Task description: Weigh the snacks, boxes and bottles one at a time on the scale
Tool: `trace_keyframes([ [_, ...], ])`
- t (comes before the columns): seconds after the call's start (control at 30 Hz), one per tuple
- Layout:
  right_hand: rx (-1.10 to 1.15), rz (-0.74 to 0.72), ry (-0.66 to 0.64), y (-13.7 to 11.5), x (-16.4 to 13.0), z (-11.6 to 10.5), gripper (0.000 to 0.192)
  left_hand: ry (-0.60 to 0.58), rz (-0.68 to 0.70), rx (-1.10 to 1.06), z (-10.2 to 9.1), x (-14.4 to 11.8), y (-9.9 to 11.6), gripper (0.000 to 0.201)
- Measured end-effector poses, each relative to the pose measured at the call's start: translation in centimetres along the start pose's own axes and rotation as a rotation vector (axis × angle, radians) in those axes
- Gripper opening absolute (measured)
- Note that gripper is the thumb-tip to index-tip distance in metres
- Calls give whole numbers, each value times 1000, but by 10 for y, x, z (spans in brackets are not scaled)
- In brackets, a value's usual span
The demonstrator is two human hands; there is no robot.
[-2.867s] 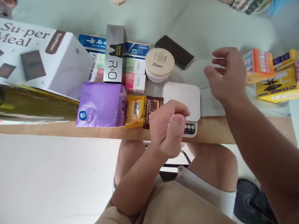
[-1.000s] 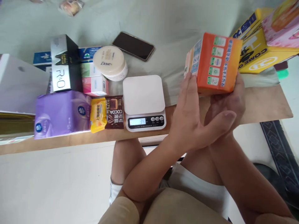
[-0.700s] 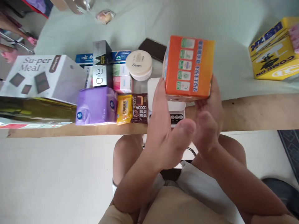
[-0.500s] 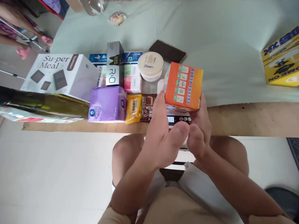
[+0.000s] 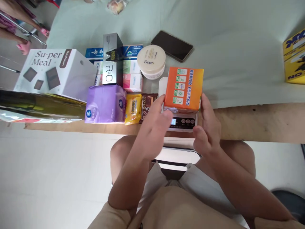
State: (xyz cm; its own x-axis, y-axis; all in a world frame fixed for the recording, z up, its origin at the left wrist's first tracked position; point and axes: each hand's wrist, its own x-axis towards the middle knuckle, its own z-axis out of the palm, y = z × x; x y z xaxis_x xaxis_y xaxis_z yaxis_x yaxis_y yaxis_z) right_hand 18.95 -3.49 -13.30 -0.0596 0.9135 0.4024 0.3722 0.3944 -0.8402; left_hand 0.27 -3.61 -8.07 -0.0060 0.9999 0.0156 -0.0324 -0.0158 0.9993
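Observation:
An orange box [image 5: 184, 87] with printed labels rests on a small white scale [image 5: 183, 125], whose lit display and buttons show at its front edge. My left hand [image 5: 152, 130] is at the left of the box, fingers stretched out and thumb apart. On the other side is my right hand [image 5: 208, 127], also with its fingers extended along the box's right face. Both hands' fingertips are close to the box; whether they still touch it I cannot tell. My left hand partly covers a brown cocoa snack packet [image 5: 149, 103].
Left of the scale are a yellow packet [image 5: 132, 109], a purple tissue pack [image 5: 105, 105], a silver box [image 5: 112, 58], a Dove tub [image 5: 152, 60], a white Su-per Meal box [image 5: 54, 73] and a bottle [image 5: 43, 105]. Behind lies a phone [image 5: 172, 45]; a yellow box [image 5: 295, 58] stands far right.
My hands have spread apart from each other, with the thumbs moving away from the box. The orange box now sits straighter on the scale. The view has shifted slightly.

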Motion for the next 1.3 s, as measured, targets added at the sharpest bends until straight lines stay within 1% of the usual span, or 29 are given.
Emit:
trace_keyframes([
  [0.03,-10,-56,63,4,1,-3,67,86,63,-21,-5,3,-1,44],
  [0.1,-15,-120,209,12,6,-11,61,282,265,-106,-19,9,-1,38],
  [0.13,-14,-113,269,16,9,-14,57,362,370,-168,-28,11,0,34],
  [0.17,-20,-95,318,20,12,-17,54,417,437,-232,-38,14,2,30],
  [0.2,-31,-85,356,23,14,-19,51,433,460,-295,-48,15,4,26],
  [0.23,-46,-84,382,25,16,-20,49,417,443,-370,-58,17,6,24],
  [0.27,-60,-93,399,27,18,-20,48,364,361,-426,-66,18,6,29],
  [0.3,-73,-107,407,28,19,-20,47,333,388,-451,-74,19,5,37],
  [0.33,-88,-122,411,28,19,-19,47,319,397,-441,-80,20,2,40],
  [0.37,-110,-134,406,28,19,-17,47,315,410,-407,-85,22,-1,37],
  [0.43,-154,-145,382,27,19,-13,47,332,449,-332,-88,26,-9,16],
  [0.47,-164,-145,372,27,19,-11,47,335,458,-311,-88,29,-13,15],
  [0.53,-139,-152,359,26,19,-7,45,343,480,-298,-84,32,-18,34],
  [0.57,-115,-159,352,26,19,-5,44,346,484,-290,-81,33,-18,38],
  [0.67,-70,-167,355,28,19,-3,42,328,479,-265,-70,32,-12,34],
  [0.77,-58,-167,380,35,21,-4,42,303,431,-250,-59,27,-2,33],
  [0.8,-38,-178,392,39,22,-5,42,313,392,-242,-56,26,0,34],
  [0.9,41,-211,422,48,25,-7,44,391,264,-200,-47,27,4,44],
  [0.97,52,-219,432,51,28,-7,44,429,233,-178,-41,31,3,40],
  [1.0,46,-217,433,51,29,-7,44,430,234,-173,-38,33,2,31],
  [1.07,31,-202,426,50,29,-6,44,413,230,-167,-32,36,1,11],
  [1.1,26,-188,413,48,29,-5,43,402,224,-165,-29,36,0,7],
  [1.2,9,-142,338,43,26,-2,43,321,193,-147,-21,32,-4,8],
  [1.23,-2,-125,312,41,24,-1,43,289,180,-125,-18,29,-5,13],
  [1.3,-25,-80,261,36,21,2,46,238,135,-42,-12,22,-8,33],
])
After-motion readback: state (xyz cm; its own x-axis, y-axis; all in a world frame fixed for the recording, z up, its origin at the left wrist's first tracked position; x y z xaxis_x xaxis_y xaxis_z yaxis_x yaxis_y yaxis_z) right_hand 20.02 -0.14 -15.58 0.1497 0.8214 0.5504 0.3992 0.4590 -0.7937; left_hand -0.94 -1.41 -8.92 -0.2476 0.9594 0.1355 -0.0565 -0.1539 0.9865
